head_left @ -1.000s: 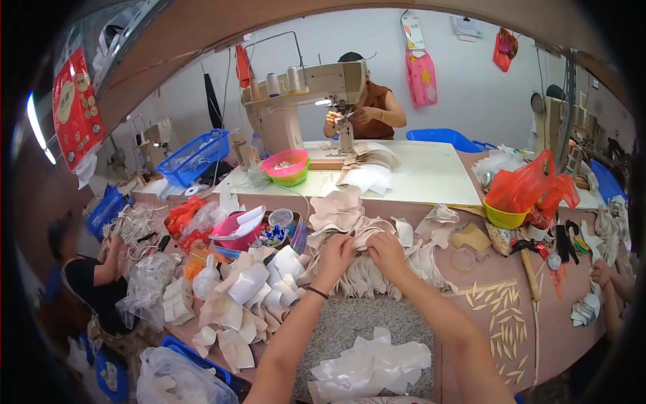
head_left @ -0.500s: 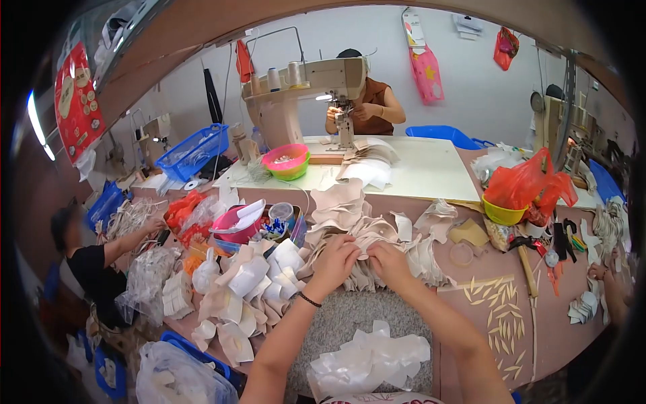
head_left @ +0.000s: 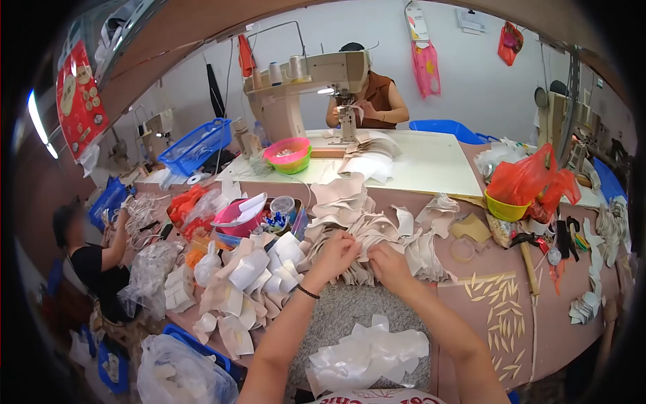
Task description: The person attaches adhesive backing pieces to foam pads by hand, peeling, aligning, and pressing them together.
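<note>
My left hand (head_left: 338, 256) has its fingers curled together at the front of a pile of beige cut pieces (head_left: 340, 202). Close to its right, my right hand (head_left: 390, 264) is also closed at the same pile, fingertips against the pieces. What either hand grips is too small to make out. A grey fuzzy mat (head_left: 336, 313) lies under my wrists, with shiny translucent white pieces (head_left: 370, 355) on it. More curved beige pieces (head_left: 425, 256) stand beside my right hand.
A sewing machine (head_left: 282, 101) stands ahead, with a person (head_left: 383, 101) behind it. Another person (head_left: 94, 259) sits at the left. Bins, a pink bowl (head_left: 242, 219), white pieces (head_left: 249, 273), a hammer (head_left: 529, 268) and small slivers (head_left: 505, 323) surround the mat.
My hands have stayed near the pile, drawing slightly toward me from its upper layers. The person at the left reached across the table, then drew the arm back.
</note>
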`<state>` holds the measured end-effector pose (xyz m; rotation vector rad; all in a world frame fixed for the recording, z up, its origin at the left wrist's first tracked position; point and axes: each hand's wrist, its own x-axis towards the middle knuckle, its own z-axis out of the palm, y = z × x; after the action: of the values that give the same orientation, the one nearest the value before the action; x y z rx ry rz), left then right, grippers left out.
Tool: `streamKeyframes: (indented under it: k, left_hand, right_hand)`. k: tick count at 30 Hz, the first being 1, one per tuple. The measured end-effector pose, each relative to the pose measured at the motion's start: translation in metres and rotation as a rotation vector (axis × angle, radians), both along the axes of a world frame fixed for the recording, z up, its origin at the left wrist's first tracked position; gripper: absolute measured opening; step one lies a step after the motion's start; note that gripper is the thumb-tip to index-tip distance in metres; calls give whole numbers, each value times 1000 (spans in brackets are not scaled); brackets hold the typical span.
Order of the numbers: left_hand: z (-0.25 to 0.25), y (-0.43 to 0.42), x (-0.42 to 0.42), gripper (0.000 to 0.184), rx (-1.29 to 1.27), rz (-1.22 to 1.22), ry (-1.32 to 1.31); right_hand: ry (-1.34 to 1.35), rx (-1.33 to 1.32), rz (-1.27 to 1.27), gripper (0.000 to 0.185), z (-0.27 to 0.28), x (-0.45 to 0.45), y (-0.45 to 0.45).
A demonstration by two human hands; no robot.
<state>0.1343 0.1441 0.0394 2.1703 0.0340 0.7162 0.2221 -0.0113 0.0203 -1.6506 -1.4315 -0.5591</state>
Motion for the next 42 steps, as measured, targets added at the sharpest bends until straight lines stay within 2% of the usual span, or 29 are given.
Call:
streamKeyframes:
  k: [2,4,6,8,10,11,14,16,19,20,22,25,27,30,31,33,35,36,39,41,42]
  left_hand:
    - [7,2,0,20,37,19,53]
    - [19,2,-4,19,332,24,207]
    - [21,1,-4,18,379,37,237]
    - [24,-1,-2,17,426,47,264]
    - [31,-4,0,14,523,88,508]
    - [34,-5,1,14,520,95,509]
    - [34,-4,7,15,583,157,584]
    - [33,2,13,17,808,303,578]
    - [45,3,9,16,771,231,649]
    - [40,4,10,16,773,227,652]
    - [21,12,13,12,901,274,260]
    - [8,33,18,10,955,402,225]
    - [3,41,17,12,933,414,200]
    - [6,23,9,12,950,452,166]
    - [14,6,4,13,958,444,123]
    - [43,-43,-17,19,767,263,-70]
    - [37,-65,-31,23,514,-118,-78]
    - [43,-77,-34,23,324,-290,53]
    - [9,-62,-12,20,288,-363,71]
    - [10,-52,-6,20,415,-240,30]
    - [13,-53,-4,20,518,-147,-12]
  right_hand:
    - [-20,40,0,13,-7,-3,2]
    - [-17,30,10,12,-11,-5,4]
    - [-16,20,16,11,-15,-6,5]
    - [-159,52,21,10,-17,-4,7]
    - [-211,52,28,10,-19,-3,9]
    - [-263,53,29,10,-19,-3,9]
    - [-301,4,55,10,-20,-5,8]
    - [-289,-31,68,11,-17,-9,4]
    - [-219,-61,76,13,-18,-8,-1]
    - [-160,-55,79,14,-20,-8,-2]
    - [-88,-123,118,14,-27,-5,-6]
    - [44,-217,198,14,-26,-13,-26]
    - [113,-246,228,14,-15,-26,-48]
    - [456,-136,298,19,-2,-50,-85]
    - [483,-136,252,19,3,-55,-99]
    - [664,-147,281,18,12,-66,-123]
    - [656,-141,219,18,7,-72,-133]
    - [631,-141,266,18,6,-74,-136]
    - [554,-79,282,14,1,-83,-138]
    - [542,-31,474,11,-2,-91,-143]
    - [541,-3,472,14,3,-100,-147]
